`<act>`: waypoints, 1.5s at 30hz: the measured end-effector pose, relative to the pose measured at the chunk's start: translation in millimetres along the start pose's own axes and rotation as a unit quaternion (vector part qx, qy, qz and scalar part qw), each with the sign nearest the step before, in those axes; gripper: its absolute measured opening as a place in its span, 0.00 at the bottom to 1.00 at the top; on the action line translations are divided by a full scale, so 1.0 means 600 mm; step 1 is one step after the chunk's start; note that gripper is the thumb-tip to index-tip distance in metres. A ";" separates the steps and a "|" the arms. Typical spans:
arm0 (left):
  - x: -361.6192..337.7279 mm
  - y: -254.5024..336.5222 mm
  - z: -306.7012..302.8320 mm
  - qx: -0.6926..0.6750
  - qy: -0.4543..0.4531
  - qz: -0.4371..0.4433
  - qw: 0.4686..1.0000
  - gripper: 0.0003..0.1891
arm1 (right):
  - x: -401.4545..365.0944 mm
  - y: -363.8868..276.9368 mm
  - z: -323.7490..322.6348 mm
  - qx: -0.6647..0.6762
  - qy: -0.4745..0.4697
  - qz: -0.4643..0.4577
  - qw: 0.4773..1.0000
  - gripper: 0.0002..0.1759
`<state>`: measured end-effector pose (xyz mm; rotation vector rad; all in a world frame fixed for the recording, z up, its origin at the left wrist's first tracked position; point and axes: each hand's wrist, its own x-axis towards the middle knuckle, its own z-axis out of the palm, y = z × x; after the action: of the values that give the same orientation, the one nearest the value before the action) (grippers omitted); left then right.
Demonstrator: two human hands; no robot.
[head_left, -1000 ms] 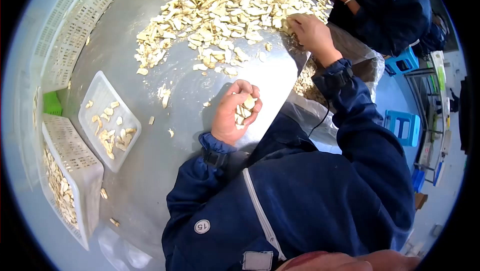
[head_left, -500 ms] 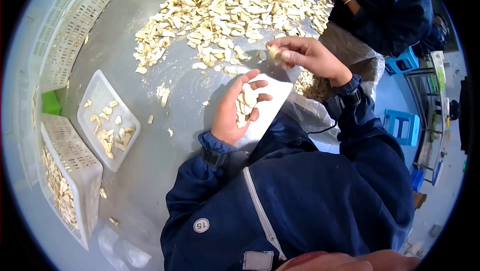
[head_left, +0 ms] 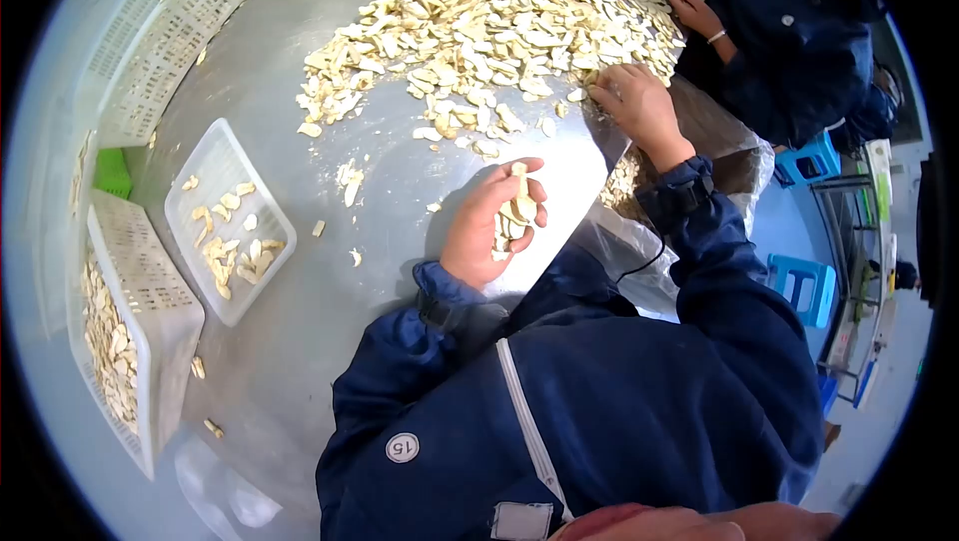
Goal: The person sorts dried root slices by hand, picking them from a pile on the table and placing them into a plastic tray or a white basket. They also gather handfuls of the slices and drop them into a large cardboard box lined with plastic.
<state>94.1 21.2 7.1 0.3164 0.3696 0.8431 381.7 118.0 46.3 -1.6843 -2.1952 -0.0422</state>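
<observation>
My left hand (head_left: 489,226) is turned palm up, its fingers curled around several pale, dried-looking slices (head_left: 514,216). One slice stands up between thumb and fingers. My right hand (head_left: 639,111) reaches to the lower right edge of a large pile of the same slices (head_left: 509,16). Its thumb and forefinger look slightly apart at the loose slices there, and I see nothing between them; the other fingertips are partly hidden. Beneath my right wrist, an open plastic-lined bag (head_left: 734,136) contains more slices, partly covered by my arm.
A shallow white tray (head_left: 240,306) with scattered slices lies left on the metal table (head_left: 300,361). Perforated white baskets (head_left: 150,286) line the left side; the lower one contains slices. Opposite, a co-worker's hand (head_left: 699,16) rests near the pile. Blue stools (head_left: 804,291) stand at right.
My right hand has moved up and right to the pile's edge; the slice it pinched no longer shows. My left fingers have curled more around their slices. A co-worker's second hand has come into view.
</observation>
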 end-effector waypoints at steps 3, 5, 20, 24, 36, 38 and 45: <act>-0.002 0.002 0.004 -0.008 -0.012 0.003 1.000 0.22 | 0.009 0.000 -0.006 -0.020 -0.003 -0.028 0.999 0.11; -0.002 0.004 0.006 -0.009 -0.014 0.000 1.000 0.19 | 0.018 -0.036 -0.027 0.061 -0.044 0.056 0.996 0.12; 0.001 -0.011 -0.004 -0.016 -0.010 -0.011 1.000 0.09 | 0.154 -0.301 -0.015 0.307 -0.135 -0.201 0.920 0.21; 0.004 -0.011 -0.007 -0.010 -0.037 0.011 0.999 0.09 | 0.073 -0.171 0.026 0.079 -0.054 -0.294 0.951 0.21; 0.000 0.003 0.006 -0.020 -0.010 0.005 1.000 0.07 | 0.032 0.016 0.000 -0.008 0.028 -0.114 0.993 0.18; -0.003 0.004 0.012 -0.007 0.001 0.007 1.000 0.08 | 0.060 -0.012 0.013 0.008 0.012 -0.121 0.992 0.18; -0.002 -0.002 -0.005 0.000 -0.026 -0.003 1.000 0.07 | 0.101 -0.063 0.047 0.076 -0.054 -0.130 0.987 0.17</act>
<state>92.8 19.8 3.9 0.3364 0.3223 0.8285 325.2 170.6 46.2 -1.3391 -2.4196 0.1489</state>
